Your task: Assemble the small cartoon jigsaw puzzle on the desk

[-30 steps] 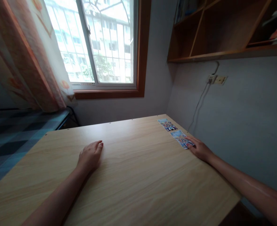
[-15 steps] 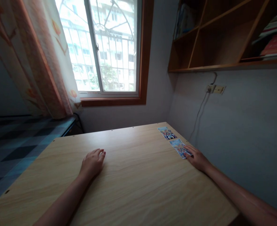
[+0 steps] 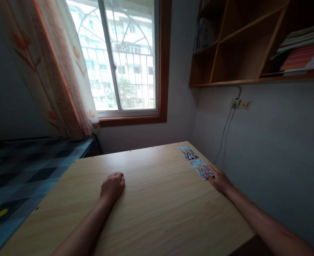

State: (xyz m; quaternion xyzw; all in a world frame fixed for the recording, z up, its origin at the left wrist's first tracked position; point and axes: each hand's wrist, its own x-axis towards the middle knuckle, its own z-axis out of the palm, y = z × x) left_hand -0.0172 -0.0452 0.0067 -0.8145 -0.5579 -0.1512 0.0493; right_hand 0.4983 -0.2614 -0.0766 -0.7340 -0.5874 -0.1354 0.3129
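My right hand (image 3: 218, 178) holds the near right edge of a colourful printed card (image 3: 199, 168), thumb and fingers on it. The card lies flat or nearly flat at the table's right side, and the fingers cover its corner. Just beyond it lies a second, similar card (image 3: 188, 153) with a blue and white cartoon print, untouched. My left hand (image 3: 113, 185) rests on the wooden table (image 3: 151, 202) left of the middle. Its fingers are curled in, with nothing seen in them; the fingertips are partly hidden.
A bed with a checked cover (image 3: 36, 170) stands to the left, below a flowered curtain (image 3: 58, 78). A window (image 3: 135, 71) is behind the table. At right, a wall shelf (image 3: 242, 49) with books hangs above a socket (image 3: 239, 104) with a cord.
The view has shifted slightly. My left hand's fingers have curled in more on the table. My right hand stays at the nearer card, which lies in about the same place.
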